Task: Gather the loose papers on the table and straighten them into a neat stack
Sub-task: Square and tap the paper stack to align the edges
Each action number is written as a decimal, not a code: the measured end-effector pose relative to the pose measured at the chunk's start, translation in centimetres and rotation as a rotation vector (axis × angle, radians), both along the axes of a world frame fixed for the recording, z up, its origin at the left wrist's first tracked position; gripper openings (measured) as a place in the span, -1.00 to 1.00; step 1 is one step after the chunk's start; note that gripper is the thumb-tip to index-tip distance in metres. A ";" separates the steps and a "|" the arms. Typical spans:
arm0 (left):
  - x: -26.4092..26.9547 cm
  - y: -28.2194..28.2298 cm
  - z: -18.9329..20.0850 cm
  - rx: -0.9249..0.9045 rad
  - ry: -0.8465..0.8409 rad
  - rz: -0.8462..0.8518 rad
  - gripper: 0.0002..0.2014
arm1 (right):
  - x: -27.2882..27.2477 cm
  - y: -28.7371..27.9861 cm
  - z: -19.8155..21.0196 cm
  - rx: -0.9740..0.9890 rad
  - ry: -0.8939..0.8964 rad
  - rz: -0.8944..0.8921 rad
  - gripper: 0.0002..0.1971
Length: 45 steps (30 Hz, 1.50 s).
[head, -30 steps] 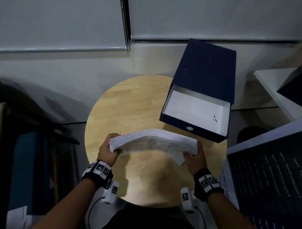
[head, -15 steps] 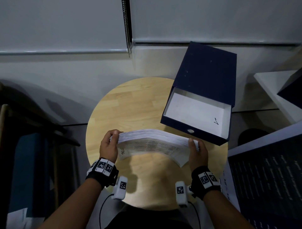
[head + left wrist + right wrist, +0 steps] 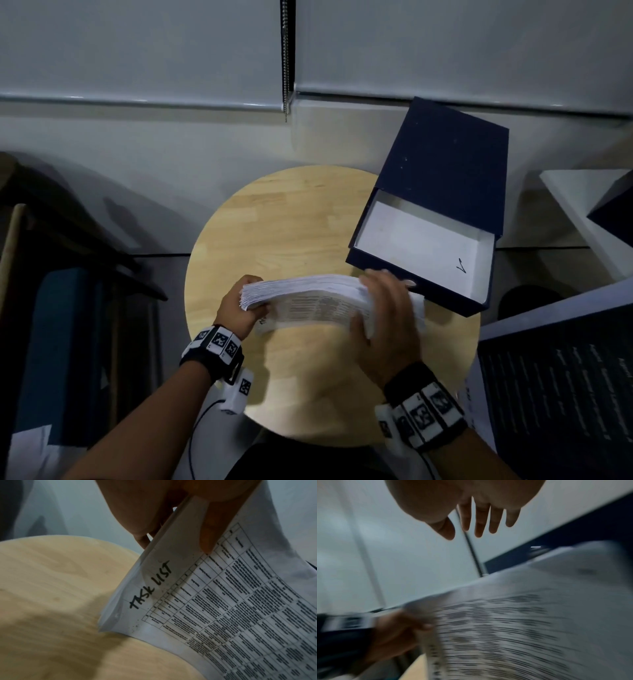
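**Left hand holds the stack on edge; right hand open above it**

The papers (image 3: 308, 301) stand on their long edge on the round table (image 3: 274, 222), leaning toward the person, with the printed front sheet facing the body. The stack bows slightly along its upper edge, and the sheet edges at its left end are fanned and uneven. On the front sheet, the left wrist view shows a printed grid of text (image 3: 240, 615) and the handwritten words "TASK LIST" (image 3: 150, 585) near the left margin. The stack's lower corner touches the tabletop there.

The left hand (image 3: 239, 308) grips the left end of the stack, thumb (image 3: 211, 524) pressed on the front sheet and the other fingers (image 3: 137, 520) curled behind it.

The right hand (image 3: 387, 322) is over the right end of the stack. In the right wrist view its fingers (image 3: 481, 519) are straight and spread a little, with nothing between them, and the palm is clear above the paper; that view is blurred. In the head view the hand overlaps the top right of the stack, and whether it touches the paper I cannot tell.

Just beyond the right hand lies an open blue box (image 3: 428, 246) with a white lining, its lid (image 3: 448, 164) raised behind it. A bead chain (image 3: 285, 51) hangs by the blind (image 3: 137, 51) at the back. A dark printed board (image 3: 561, 394) lies at the right edge.
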<state>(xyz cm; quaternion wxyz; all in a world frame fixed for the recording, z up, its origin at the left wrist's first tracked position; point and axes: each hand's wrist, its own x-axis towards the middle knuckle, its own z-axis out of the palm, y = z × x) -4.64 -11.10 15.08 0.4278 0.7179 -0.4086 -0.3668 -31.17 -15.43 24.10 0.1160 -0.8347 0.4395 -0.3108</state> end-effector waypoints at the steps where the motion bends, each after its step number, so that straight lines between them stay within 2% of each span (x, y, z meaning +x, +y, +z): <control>1: -0.1 -0.2 0.0 0.015 0.024 0.006 -0.55 | 2.3 1.0 0.7 -0.005 0.062 0.122 -0.48; 4: -0.2 -0.6 -0.2 -0.005 0.051 0.034 -0.65 | 8.4 2.1 0.9 0.102 0.305 0.355 -0.32; 6: -0.6 -0.8 0.0 -0.021 0.051 0.053 -0.71 | 10.3 1.4 -0.3 0.152 0.561 0.406 -0.24; 8: -0.9 -1.1 0.4 -0.025 0.049 0.072 -0.66 | 11.1 0.5 -1.6 0.179 0.704 0.435 -0.20; 10: -1.0 -1.2 0.5 -0.020 0.031 0.077 -0.63 | 11.3 0.0 -1.8 0.176 0.686 0.408 -0.21; 14: -0.3 -1.0 -0.2 0.046 0.029 0.092 -0.69 | 11.1 -0.2 -2.1 0.168 0.719 0.422 -0.23; 16: -0.1 -1.0 -0.4 0.050 0.015 0.092 -0.69 | 10.6 -0.4 -2.0 0.188 0.638 0.374 -0.23; 19: -0.2 -1.4 -0.3 0.062 0.006 0.111 -0.67 | 10.0 -0.4 -2.1 0.192 0.684 0.374 -0.16; 23: -0.6 -1.4 0.1 0.050 -0.004 0.130 -0.62 | 8.2 -1.3 -2.3 0.226 0.504 0.232 -0.11; 25: -0.8 -1.3 0.1 0.037 0.042 0.139 -0.67 | 6.9 -1.6 -2.5 0.208 0.572 0.221 -0.06; 27: -0.8 -1.4 0.1 0.013 0.049 0.143 -0.71 | 5.7 -2.0 -2.7 0.213 0.541 0.185 -0.08; 33: -0.7 -1.4 0.5 0.004 0.049 0.127 -0.72 | 2.8 -2.0 -3.2 0.228 0.559 0.116 -0.11; 36: -0.8 -1.1 0.8 -0.011 0.051 0.087 -0.72 | 1.4 -1.9 -3.6 0.228 0.623 0.113 -0.04; 40: -1.1 -0.4 2.4 -0.039 -0.042 0.011 -0.74 | 1.8 -2.2 -1.4 0.160 0.417 0.150 -0.07; 43: -2.0 -0.1 6.0 -0.199 -0.222 -0.177 -0.65 | 3.7 -2.5 1.3 0.124 0.386 0.250 -0.06; 45: -2.5 -0.6 9.1 -0.322 -0.373 -0.313 -0.65 | 4.4 -3.0 2.1 0.122 0.383 0.267 -0.28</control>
